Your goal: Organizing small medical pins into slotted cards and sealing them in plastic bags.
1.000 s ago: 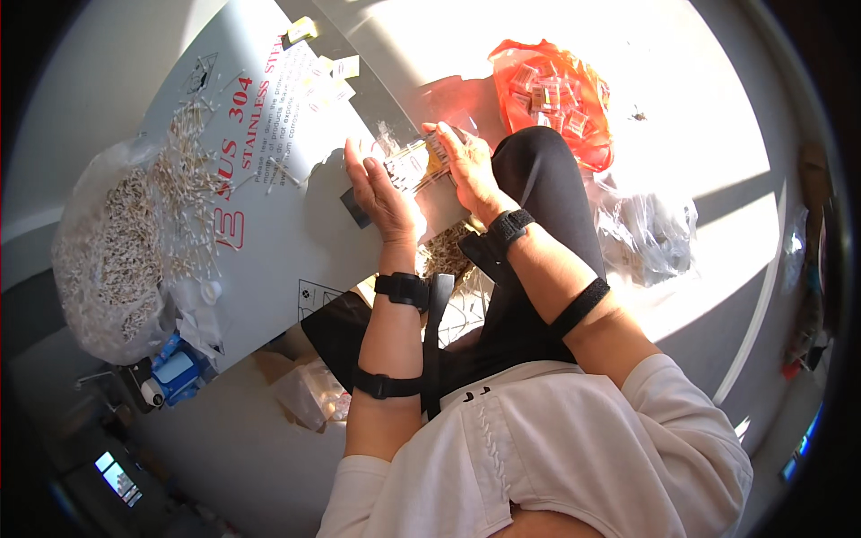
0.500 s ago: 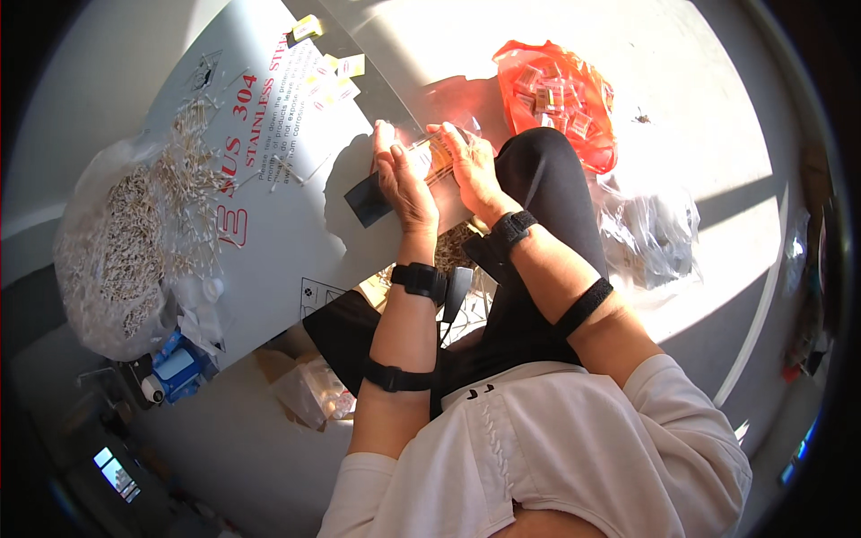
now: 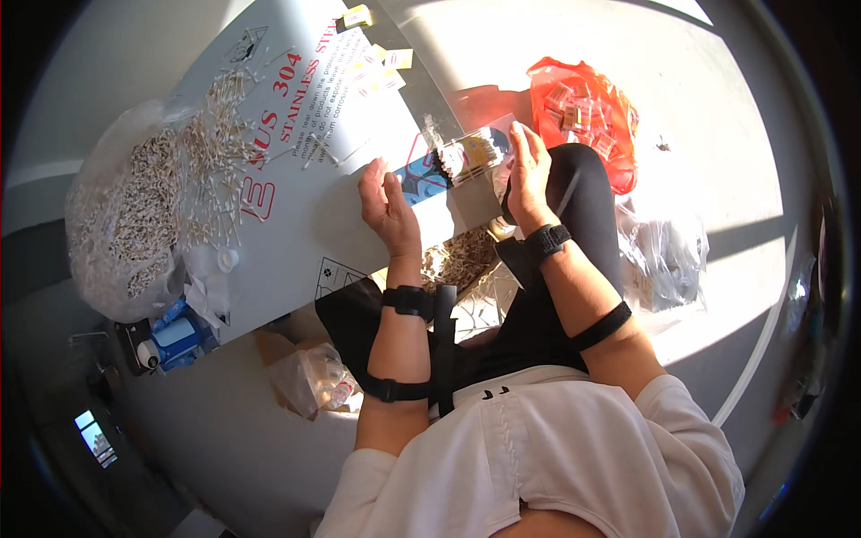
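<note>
A small clear packet of cotton swabs [image 3: 470,156] lies at the table's right edge, between my hands. Its swab tips face left, beside a flat blue-and-dark piece [image 3: 421,179]. My left hand [image 3: 390,208] is raised to the left of the packet, apart from it, fingers loosely spread and nothing in them. At the packet's right end is my right hand [image 3: 531,175], its fingers stretched out. Clear film shows beside those fingers; whether they touch it I cannot tell. Loose cotton swabs [image 3: 215,143] spill across the table from a big clear bag [image 3: 130,220].
Small yellow-and-white boxes [image 3: 377,72] sit at the table's [image 3: 296,206] far edge. A red plastic bag [image 3: 585,117] of small packs stands on the floor to the right, with a clear plastic bag [image 3: 662,255] nearer me. A blue bottle [image 3: 175,341] is at lower left.
Both hands, which lay over the packet, have moved apart, the left one leftward and the right one rightward. The swab packet between them is now uncovered. The whole view has shifted slightly.
</note>
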`<state>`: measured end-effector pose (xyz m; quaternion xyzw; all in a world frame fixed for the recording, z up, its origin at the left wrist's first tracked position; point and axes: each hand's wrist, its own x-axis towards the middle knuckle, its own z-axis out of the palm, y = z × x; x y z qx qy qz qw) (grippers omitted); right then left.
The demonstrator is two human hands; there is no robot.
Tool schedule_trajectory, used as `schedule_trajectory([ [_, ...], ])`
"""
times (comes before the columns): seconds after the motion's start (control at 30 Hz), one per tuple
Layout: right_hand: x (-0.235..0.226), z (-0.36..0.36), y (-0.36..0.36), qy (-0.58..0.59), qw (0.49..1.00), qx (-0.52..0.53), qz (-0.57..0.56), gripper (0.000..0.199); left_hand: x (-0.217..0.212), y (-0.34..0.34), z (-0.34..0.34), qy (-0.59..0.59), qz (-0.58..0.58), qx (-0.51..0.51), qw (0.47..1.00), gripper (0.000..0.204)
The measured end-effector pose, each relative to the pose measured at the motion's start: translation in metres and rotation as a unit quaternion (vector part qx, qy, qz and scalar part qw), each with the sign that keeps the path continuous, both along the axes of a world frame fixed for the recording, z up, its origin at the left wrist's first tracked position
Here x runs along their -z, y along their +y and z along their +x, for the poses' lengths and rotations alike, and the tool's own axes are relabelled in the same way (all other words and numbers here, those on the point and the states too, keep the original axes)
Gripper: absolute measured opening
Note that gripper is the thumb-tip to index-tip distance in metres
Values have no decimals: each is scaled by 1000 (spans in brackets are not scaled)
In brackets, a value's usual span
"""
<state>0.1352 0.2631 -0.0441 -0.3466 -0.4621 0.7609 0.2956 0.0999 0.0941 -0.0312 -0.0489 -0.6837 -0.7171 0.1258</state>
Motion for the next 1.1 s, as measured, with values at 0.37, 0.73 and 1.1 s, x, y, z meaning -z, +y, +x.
schedule_trajectory([
  [0.37,-51,-5,-65,15,844,-312,437,17,-40,-63,-101,-105,-518,-143,837,40],
  [0.73,-22,-84,-109,-27,695,-332,637,10,-21,-91,-93,47,-586,-30,809,14],
  [1.1,-30,-41,-125,88,705,-337,617,10,-34,-187,-129,126,-516,-51,846,37],
])
